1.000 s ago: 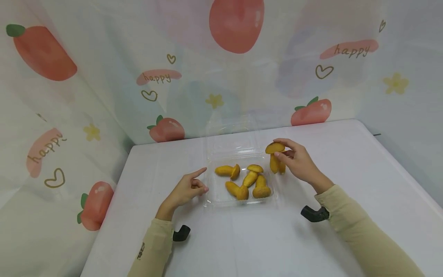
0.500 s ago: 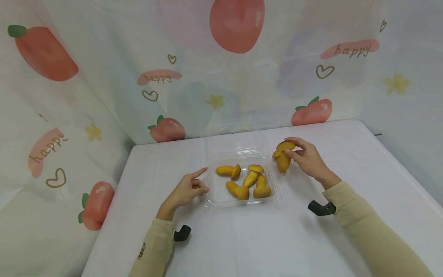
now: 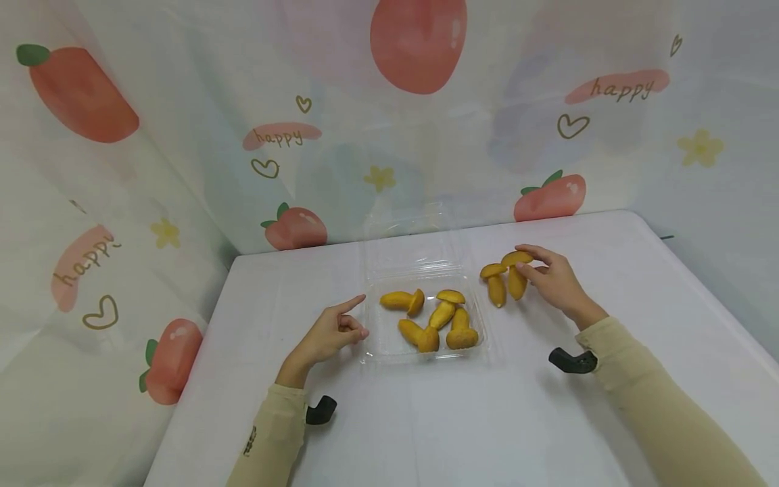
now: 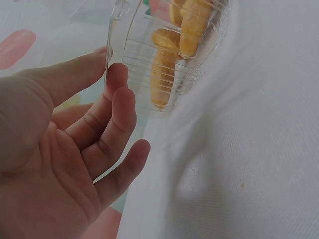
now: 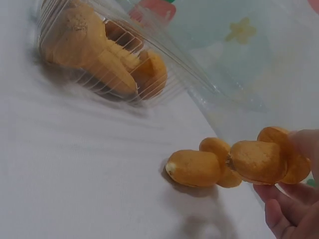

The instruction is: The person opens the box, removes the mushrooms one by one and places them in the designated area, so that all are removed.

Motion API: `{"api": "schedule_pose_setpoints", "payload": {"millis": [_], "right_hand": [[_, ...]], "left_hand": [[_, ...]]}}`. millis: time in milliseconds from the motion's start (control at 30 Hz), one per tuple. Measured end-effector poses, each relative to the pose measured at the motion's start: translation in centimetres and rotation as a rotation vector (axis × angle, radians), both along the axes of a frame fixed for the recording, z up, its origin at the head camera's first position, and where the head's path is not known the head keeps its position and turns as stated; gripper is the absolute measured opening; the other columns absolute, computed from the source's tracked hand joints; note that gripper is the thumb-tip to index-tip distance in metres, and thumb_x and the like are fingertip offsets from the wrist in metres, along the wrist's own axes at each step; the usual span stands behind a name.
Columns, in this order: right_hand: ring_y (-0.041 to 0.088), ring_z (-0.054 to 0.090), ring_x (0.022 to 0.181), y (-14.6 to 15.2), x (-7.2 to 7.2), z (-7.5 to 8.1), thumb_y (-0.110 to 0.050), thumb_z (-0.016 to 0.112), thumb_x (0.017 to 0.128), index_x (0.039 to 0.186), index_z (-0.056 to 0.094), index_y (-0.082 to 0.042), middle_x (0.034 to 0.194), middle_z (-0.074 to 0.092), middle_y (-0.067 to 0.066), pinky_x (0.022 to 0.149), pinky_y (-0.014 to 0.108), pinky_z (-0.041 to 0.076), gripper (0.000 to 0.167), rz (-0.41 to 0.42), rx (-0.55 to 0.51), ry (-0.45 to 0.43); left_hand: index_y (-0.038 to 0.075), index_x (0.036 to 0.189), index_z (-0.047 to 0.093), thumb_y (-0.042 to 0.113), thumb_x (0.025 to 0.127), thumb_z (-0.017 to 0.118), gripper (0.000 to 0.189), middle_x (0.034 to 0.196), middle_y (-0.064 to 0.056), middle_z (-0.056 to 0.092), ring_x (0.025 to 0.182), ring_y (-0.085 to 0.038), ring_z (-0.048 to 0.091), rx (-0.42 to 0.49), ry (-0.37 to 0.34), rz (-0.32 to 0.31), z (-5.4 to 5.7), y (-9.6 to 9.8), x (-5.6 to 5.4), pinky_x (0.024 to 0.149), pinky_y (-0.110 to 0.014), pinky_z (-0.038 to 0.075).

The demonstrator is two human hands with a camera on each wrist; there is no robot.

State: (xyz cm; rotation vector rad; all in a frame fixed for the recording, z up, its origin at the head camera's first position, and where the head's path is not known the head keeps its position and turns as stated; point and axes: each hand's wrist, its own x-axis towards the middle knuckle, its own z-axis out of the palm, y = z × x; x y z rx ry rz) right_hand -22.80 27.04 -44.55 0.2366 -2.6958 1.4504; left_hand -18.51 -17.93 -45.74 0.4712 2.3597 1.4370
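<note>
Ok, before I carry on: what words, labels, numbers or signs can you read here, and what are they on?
"happy": left pink patch on the backdrop, slanted
"happy": middle pink patch on the backdrop
"happy": right pink patch on the backdrop
Dark marking on the left sleeve: too small to read
Clear container and yellow mushrooms: no readable text

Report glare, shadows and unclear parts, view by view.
Head: the clear plastic box glints faintly, its lid nearly lost against the pale fruit-patterned backdrop; left wrist: soft shadows on the white tablecloth; right wrist: a standing, bulbous yellow mushroom casts a soft shadow.
</note>
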Motion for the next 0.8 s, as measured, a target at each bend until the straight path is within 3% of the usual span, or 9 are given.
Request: {"api": "schedule_pose_setpoints", "payload": {"millis": [200, 333, 533, 700, 800], "right_hand": [[-0.008, 0.05, 0.095, 1.0, -0.5, -1.0, -0.023, 0.054, 0.105, 0.147, 0.047, 0.004, 0.143, 0.052, 0.03, 0.073, 0.006, 0.044, 0.05, -0.023, 0.035, -0.016], [-0.004, 0.052, 0.09, 1.7, -0.8, -1.8, -0.025, 0.052, 0.106, 0.147, 0.046, 0.005, 0.143, 0.052, 0.031, 0.071, 0.007, 0.045, 0.051, -0.041, 0.072, -0.054], [0.008, 0.057, 0.079, 2.2, -1.1, -2.5, -0.029, 0.048, 0.107, 0.152, 0.04, 0.003, 0.143, 0.049, 0.029, 0.064, 0.02, 0.05, 0.055, -0.039, 0.079, -0.156], [0.006, 0.055, 0.081, 2.3, -1.3, -3.0, -0.027, 0.048, 0.108, 0.151, 0.04, 0.005, 0.145, 0.048, 0.03, 0.064, 0.02, 0.05, 0.054, -0.033, 0.084, -0.167], [0.013, 0.056, 0.087, 2.2, -1.5, -3.3, -0.027, 0.047, 0.108, 0.152, 0.038, 0.005, 0.144, 0.049, 0.03, 0.064, 0.019, 0.049, 0.055, -0.028, 0.09, -0.176]], "left_hand": [[0.002, 0.157, 0.032, 0.004, 0.093, 0.07, 0.075, 0.082, -0.005, 0.07, 0.07, -0.008, 0.058, -0.002, 0.014, -0.008, 0.0, 0.0, 0.0, 0.066, -0.021, 0.046], [0.002, 0.157, 0.033, 0.006, 0.093, 0.071, 0.075, 0.082, -0.006, 0.069, 0.07, -0.009, 0.058, -0.013, 0.026, -0.011, 0.2, 0.1, 0.1, 0.065, -0.021, 0.045], [0.003, 0.157, 0.033, 0.006, 0.093, 0.07, 0.075, 0.081, -0.004, 0.068, 0.069, -0.009, 0.057, -0.016, 0.016, 0.002, 0.3, 0.2, 0.1, 0.063, -0.021, 0.043], [0.005, 0.158, 0.033, 0.005, 0.093, 0.07, 0.075, 0.08, -0.002, 0.066, 0.07, -0.011, 0.055, -0.017, 0.004, 0.009, 0.3, 0.1, 0.1, 0.062, -0.02, 0.042], [0.004, 0.158, 0.033, 0.005, 0.093, 0.07, 0.075, 0.08, -0.002, 0.066, 0.07, -0.012, 0.055, -0.011, 0.004, 0.003, 0.2, 0.1, 0.1, 0.062, -0.02, 0.042]]}}
